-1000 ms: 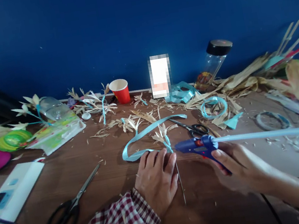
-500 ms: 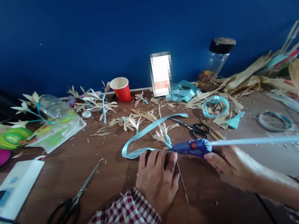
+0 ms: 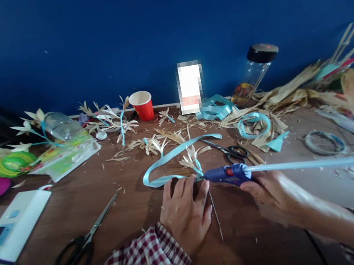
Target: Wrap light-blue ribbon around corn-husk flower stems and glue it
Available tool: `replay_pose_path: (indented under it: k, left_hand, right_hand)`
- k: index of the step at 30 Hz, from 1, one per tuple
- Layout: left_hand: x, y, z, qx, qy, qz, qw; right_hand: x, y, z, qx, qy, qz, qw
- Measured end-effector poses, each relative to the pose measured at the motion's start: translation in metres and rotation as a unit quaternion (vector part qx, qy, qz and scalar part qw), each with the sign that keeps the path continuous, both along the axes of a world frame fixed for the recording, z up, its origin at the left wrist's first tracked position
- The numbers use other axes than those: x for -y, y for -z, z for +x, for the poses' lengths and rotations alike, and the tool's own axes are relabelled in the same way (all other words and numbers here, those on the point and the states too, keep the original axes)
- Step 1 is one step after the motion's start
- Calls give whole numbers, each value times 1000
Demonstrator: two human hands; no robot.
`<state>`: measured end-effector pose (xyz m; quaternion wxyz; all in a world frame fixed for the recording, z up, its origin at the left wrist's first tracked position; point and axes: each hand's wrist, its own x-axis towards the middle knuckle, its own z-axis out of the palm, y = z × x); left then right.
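My right hand (image 3: 270, 193) is wrapped round a blue hot glue gun (image 3: 225, 175), with a long clear glue stick (image 3: 314, 164) sticking out of its back toward the right. The gun's tip meets the base of a pale husk flower (image 3: 192, 160) with a blue-wrapped stem. My left hand (image 3: 186, 212) rests on the table with its fingers closed on the end of a light blue ribbon (image 3: 163, 181), beside that stem. From the ribbon's pinched end it curves left, then back to the upper right. A thin wire (image 3: 217, 220) runs down from between the hands.
Black-handled scissors (image 3: 83, 245) lie at left, a second pair (image 3: 234, 152) behind the glue gun. A power strip (image 3: 14, 236) is at far left. Along the blue wall stand a red paper cup (image 3: 143, 107), a phone (image 3: 190, 87) and a lidded jar (image 3: 253, 72), among husk scraps and ribbon coils (image 3: 254, 125).
Both hands, the ribbon and the flower stay almost in place. The glue gun has barely moved, and the right wrist sits slightly lower. The view has shifted very slightly.
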<state>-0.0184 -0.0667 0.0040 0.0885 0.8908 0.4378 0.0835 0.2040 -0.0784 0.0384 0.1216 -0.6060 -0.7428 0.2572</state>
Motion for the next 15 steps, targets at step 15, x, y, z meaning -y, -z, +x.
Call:
replay_pose_path:
  k: [15]
  left_hand:
    - [-1,-1,0,5,-2,6,1000]
  right_hand:
    - [9,5,3,36,-1,57,998]
